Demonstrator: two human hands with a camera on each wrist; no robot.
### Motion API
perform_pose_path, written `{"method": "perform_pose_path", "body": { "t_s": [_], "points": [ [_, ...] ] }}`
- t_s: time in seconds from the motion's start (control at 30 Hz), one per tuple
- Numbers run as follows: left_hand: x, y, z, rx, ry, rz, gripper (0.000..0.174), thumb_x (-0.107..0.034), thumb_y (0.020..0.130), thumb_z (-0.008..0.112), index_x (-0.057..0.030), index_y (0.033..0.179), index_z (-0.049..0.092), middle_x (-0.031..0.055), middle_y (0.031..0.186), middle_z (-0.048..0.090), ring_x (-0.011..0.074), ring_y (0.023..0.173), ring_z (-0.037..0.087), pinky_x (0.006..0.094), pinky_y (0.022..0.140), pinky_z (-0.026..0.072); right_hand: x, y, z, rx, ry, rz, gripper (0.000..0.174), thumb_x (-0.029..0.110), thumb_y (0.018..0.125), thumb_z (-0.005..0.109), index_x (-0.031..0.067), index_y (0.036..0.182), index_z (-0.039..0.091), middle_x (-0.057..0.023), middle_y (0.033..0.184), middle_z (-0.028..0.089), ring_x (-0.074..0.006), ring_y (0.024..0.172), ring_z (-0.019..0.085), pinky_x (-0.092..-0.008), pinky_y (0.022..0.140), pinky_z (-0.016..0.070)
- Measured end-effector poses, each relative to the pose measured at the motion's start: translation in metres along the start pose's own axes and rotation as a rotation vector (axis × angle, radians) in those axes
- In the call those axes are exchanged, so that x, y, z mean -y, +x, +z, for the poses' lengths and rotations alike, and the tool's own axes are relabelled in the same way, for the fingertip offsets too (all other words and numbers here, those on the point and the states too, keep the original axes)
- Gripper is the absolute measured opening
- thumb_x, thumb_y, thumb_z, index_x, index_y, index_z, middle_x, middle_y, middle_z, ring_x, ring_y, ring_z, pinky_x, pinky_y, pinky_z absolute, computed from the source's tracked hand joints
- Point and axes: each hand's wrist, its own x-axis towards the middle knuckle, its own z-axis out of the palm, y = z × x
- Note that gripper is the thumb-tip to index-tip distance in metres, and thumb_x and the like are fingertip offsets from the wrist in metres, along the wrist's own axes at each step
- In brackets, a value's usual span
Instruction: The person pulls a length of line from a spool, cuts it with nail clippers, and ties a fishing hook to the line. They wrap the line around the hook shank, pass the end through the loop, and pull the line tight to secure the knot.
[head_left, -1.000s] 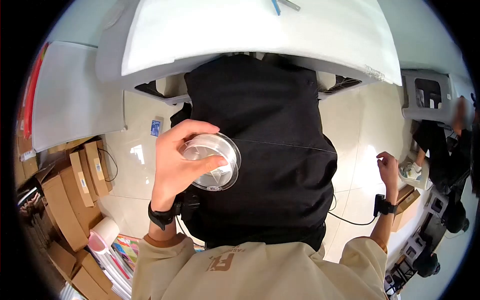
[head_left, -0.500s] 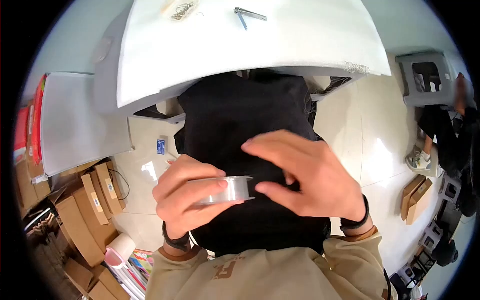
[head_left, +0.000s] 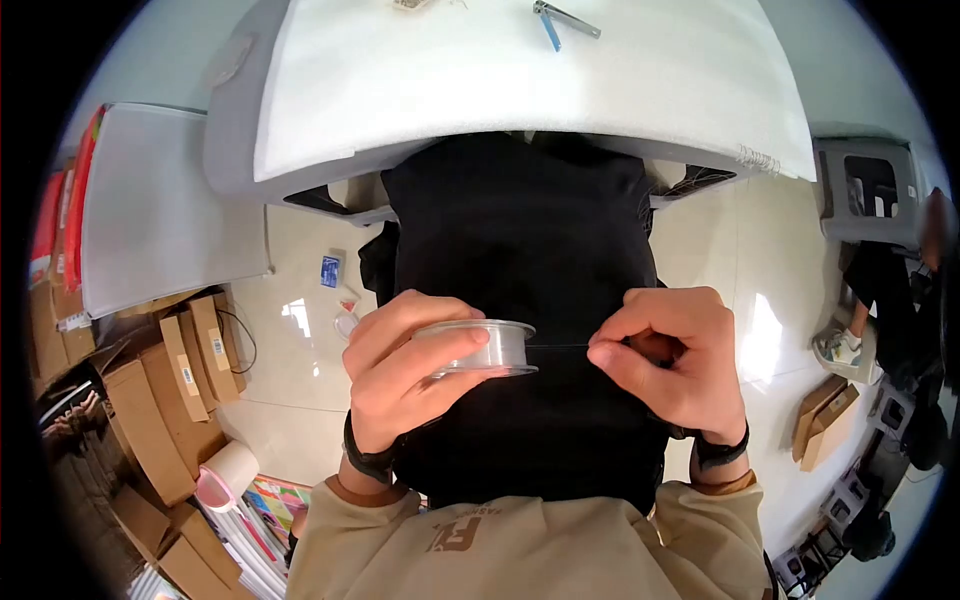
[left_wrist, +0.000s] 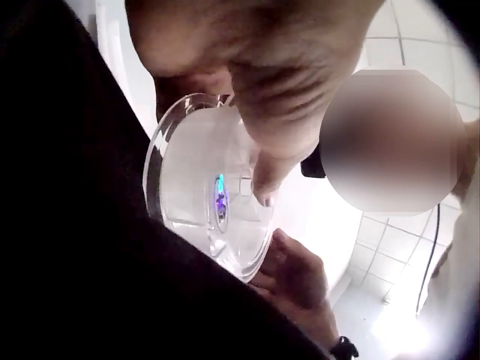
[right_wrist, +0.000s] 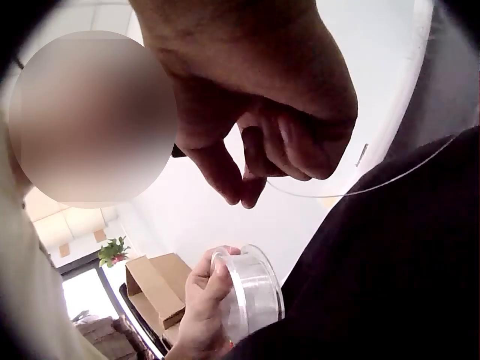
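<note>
My left hand [head_left: 405, 365] grips a clear plastic spool of fishing line [head_left: 508, 346] by its sides, fingers and thumb curled over the rims. The spool [left_wrist: 199, 169] shows its round flanges and a small shiny label in the left wrist view. To the right, my right hand [head_left: 675, 355] pinches the thin line [head_left: 560, 346] between thumb and forefinger, and a stretch of it runs straight across to the spool. In the right wrist view a loose length of line [right_wrist: 352, 194] curves away from the pinching fingertips. Both hands are over the black cloth [head_left: 530, 240] on my lap.
Ahead stands a white-topped table [head_left: 480, 90] bearing nail clippers [head_left: 565, 20] and some thin wire-like coils [head_left: 757, 158] at its right edge. Cardboard boxes [head_left: 150, 420] crowd the left. A grey stool [head_left: 868, 190] and another person's shoe [head_left: 840, 347] are at right.
My right hand came in from the far right toward the spool, then pinched the line and drew slightly away. My left hand turned the spool from face-up to on its side.
</note>
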Motion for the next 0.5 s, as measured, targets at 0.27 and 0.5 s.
{"method": "perform_pose_path", "body": {
  "t_s": [0.27, 0.5],
  "points": [
    [0.008, -0.001, -0.005, 0.004, -0.041, 0.005, 0.034, -0.015, 0.057, 0.083, -0.0062, 0.084, 0.064, 0.0129, 0.077, 0.063, 0.0197, 0.060, 0.062, 0.0237, 0.047, 0.0470, -0.020, -0.011, -0.015, 0.170, 0.027, 0.005, 0.010, 0.005, 0.072, 0.071, 0.0014, 0.079, 0.064, -0.0034, 0.060, 0.055, -0.0061, 0.043, 0.040, -0.0230, 0.040, 0.0287],
    [0.003, 0.006, -0.003, -0.013, -0.081, 0.039, 0.031, -0.014, 0.061, 0.082, -0.0073, 0.086, 0.064, 0.0110, 0.078, 0.064, 0.0208, 0.061, 0.064, 0.0247, 0.047, 0.0492, 0.014, 0.012, -0.034, -0.210, -0.255, 0.300, 0.028, 0.012, 0.070, 0.075, 0.0007, 0.093, 0.064, -0.0026, 0.076, 0.063, -0.0027, 0.047, 0.043, -0.0196, 0.042, 0.0327]
  ]
}}
